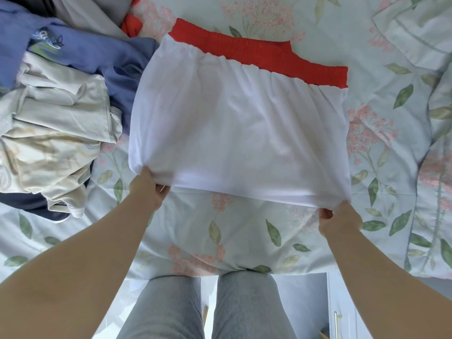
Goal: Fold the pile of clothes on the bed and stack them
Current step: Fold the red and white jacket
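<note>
A folded white garment (pixel 239 128) is held flat over the floral bedspread (pixel 234 231), its far edge lying across a folded red garment (pixel 259 57). My left hand (pixel 149 187) pinches its near left corner and my right hand (pixel 340 216) pinches its near right corner; fingertips of both are tucked under the cloth. The unfolded pile lies at the left: a cream garment (pixel 56 133) on top, a blue printed garment (pixel 80 50) behind it, a dark one (pixel 24 204) beneath.
A grey cloth (pixel 97 13) and a scrap of red fabric (pixel 132 25) lie at the back left. A pillow in matching floral cover (pixel 415 33) sits at the back right. My grey-trousered legs (pixel 208 309) stand against the bed's near edge.
</note>
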The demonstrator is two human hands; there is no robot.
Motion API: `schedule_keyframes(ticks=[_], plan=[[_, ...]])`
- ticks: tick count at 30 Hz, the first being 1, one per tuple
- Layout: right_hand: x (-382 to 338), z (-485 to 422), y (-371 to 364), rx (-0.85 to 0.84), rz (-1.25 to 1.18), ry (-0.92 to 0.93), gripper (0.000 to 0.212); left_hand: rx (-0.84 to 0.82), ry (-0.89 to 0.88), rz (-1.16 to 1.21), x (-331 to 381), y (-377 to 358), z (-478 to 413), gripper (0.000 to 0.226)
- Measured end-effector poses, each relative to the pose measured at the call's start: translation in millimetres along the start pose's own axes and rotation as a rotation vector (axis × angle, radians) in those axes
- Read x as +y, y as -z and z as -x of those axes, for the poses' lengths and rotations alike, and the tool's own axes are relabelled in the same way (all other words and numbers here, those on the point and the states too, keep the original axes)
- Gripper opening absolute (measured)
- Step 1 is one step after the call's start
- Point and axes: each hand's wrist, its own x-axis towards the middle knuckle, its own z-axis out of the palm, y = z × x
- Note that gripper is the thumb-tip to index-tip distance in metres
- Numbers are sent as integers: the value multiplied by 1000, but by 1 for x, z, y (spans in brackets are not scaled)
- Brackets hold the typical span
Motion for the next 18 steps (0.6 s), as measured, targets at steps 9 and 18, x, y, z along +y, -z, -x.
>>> schedule_keyframes(ticks=[9,18], plan=[[83,51,-35,-315,198,-193,37,183,-983,-1026,13,-45,39,31],[55,29,-83,-280,364,-69,21,-401,-1539,-1649,62,-180,45,68]])
